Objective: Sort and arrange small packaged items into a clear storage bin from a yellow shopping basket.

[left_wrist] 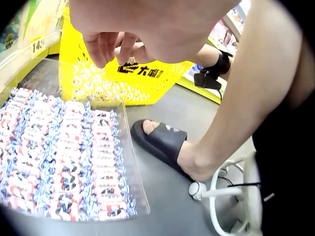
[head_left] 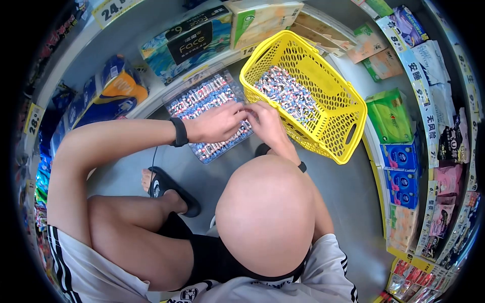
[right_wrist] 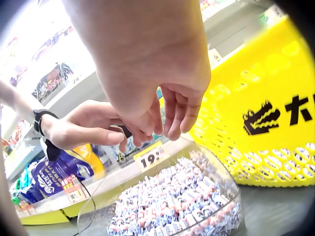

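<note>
My left hand (head_left: 216, 122) and right hand (head_left: 267, 122) meet fingertip to fingertip above a clear plastic box (head_left: 206, 161). Rows of wrapped candies (left_wrist: 66, 162), white and red with blue twisted ends, fill that box. In the right wrist view the right hand (right_wrist: 157, 83) has its fingers bent downward, and the left hand (right_wrist: 88, 125) comes in beside it with thumb and fingers bent. Whatever may lie between the fingertips is hidden, so I cannot tell what they hold. Right of the box stands a yellow basket (head_left: 353, 121) with loose wrapped candies (head_left: 285, 93) inside.
Shelves curve around both sides. Behind the box stand a Face tissue box (head_left: 189, 45) and a blue-and-orange pack (head_left: 108, 88). Green tissue packs (head_left: 389, 116) line the right shelf. My sandalled foot (head_left: 169, 189) is on the grey floor; white stool legs (left_wrist: 231, 191) stand near the other foot.
</note>
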Available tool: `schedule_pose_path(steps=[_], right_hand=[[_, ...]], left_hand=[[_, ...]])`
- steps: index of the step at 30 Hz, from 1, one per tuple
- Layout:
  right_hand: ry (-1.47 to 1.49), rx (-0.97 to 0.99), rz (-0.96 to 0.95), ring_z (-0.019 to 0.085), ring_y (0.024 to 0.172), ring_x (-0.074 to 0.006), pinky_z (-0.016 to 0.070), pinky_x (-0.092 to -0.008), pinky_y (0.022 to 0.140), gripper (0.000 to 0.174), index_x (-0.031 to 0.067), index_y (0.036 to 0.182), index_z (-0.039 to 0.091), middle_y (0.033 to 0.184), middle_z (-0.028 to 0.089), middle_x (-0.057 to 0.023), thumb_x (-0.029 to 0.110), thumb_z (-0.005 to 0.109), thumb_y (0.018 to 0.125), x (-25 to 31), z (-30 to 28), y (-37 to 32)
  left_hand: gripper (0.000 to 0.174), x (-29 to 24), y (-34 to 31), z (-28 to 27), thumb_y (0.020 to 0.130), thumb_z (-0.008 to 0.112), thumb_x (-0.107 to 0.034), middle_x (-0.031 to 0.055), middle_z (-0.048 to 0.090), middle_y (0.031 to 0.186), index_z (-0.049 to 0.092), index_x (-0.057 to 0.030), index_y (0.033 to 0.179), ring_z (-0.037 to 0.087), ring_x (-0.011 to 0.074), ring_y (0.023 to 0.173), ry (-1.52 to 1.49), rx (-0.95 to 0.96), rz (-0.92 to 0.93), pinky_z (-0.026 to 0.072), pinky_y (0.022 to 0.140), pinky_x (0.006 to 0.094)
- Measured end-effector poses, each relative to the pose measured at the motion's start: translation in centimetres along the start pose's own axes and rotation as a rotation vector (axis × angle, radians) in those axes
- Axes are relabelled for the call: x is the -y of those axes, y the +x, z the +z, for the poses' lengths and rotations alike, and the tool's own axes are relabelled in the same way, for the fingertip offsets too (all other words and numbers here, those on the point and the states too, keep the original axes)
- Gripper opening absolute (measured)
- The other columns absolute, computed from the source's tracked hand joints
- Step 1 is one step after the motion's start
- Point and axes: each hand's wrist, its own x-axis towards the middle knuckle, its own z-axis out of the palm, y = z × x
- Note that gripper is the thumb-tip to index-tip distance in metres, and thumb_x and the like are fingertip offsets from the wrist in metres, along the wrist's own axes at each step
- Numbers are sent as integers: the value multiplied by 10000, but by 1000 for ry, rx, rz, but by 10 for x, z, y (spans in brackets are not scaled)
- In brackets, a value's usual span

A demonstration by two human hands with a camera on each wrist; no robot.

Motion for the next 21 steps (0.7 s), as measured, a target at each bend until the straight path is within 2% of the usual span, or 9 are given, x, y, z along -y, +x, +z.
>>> schedule_pose_path(steps=[2, 3, 8, 12, 14, 15, 16, 18, 21], right_hand=[[25, -139, -67, 715, 932, -425, 585, -484, 831, 169, -5, 1077, 758, 1015, 727, -215, 46, 710, 923, 4, -20, 1], [45, -123, -31, 718, 918, -422, 586, -485, 816, 169, -8, 1075, 752, 1004, 729, -216, 37, 706, 919, 9, -31, 0], [-72, -178, -14, 728, 903, -410, 585, -486, 803, 175, 1, 1080, 754, 1002, 735, -205, 45, 713, 915, 3, -70, -4], [-152, -192, 147, 739, 880, -372, 586, -473, 802, 223, 42, 1116, 770, 1024, 758, -173, 116, 755, 907, -19, -93, -2], [-100, -190, 250, 741, 862, -352, 588, -464, 814, 273, 56, 1149, 770, 1021, 761, -164, 156, 777, 895, -34, -107, 2], [-103, -169, 318, 744, 867, -331, 589, -450, 826, 319, 69, 1185, 769, 1014, 763, -152, 187, 790, 889, -39, -116, 3], [-93, -151, 363, 753, 897, -327, 590, -440, 855, 345, 77, 1200, 771, 1046, 772, -147, 218, 798, 885, -50, -122, 5], [-78, -114, 414, 759, 951, -331, 588, -436, 891, 369, 83, 1224, 772, 1080, 778, -153, 246, 798, 894, -65, -135, 9], [-115, -58, 460, 759, 1011, -334, 582, -431, 923, 380, 87, 1233, 775, 1083, 785, -157, 269, 796, 900, -81, -144, 16]], left_hand=[[235, -8, 21, -12, 959, 620, -74, 215, 585, 1184, 573, 31, 1164, 604, 407, 1101, -2, -37, 1, 539, 954, 495], [194, -10, 31, -14, 968, 621, -76, 205, 587, 1147, 586, 22, 1131, 606, 399, 1080, -2, -123, 84, 538, 945, 483], [137, -16, 75, -16, 990, 621, -94, 188, 577, 1068, 594, 24, 1054, 607, 385, 1044, 11, -115, 122, 526, 912, 481], [136, -7, 112, -15, 993, 616, -110, 194, 596, 1051, 629, 21, 1026, 615, 390, 1035, -1, -47, 166, 524, 908, 485], [137, 3, 131, -13, 984, 619, -112, 194, 609, 1026, 649, 19, 1008, 621, 394, 1023, 4, 91, 181, 522, 918, 486], [133, 5, 140, -13, 967, 626, -105, 204, 646, 983, 663, 22, 969, 646, 397, 1005, 28, 80, 269, 529, 902, 492], [133, 8, 149, -12, 967, 626, -105, 204, 646, 983, 663, 22, 969, 646, 397, 1005, 27, 83, 272, 529, 902, 492], [100, 13, 166, -9, 973, 635, -90, 172, 651, 975, 663, 3, 948, 645, 367, 1044, -2, 222, 231, 526, 897, 478], [112, 22, 192, 2, 961, 630, -85, 192, 677, 927, 676, 15, 941, 667, 388, 976, -9, 266, 208, 530, 866, 485]])
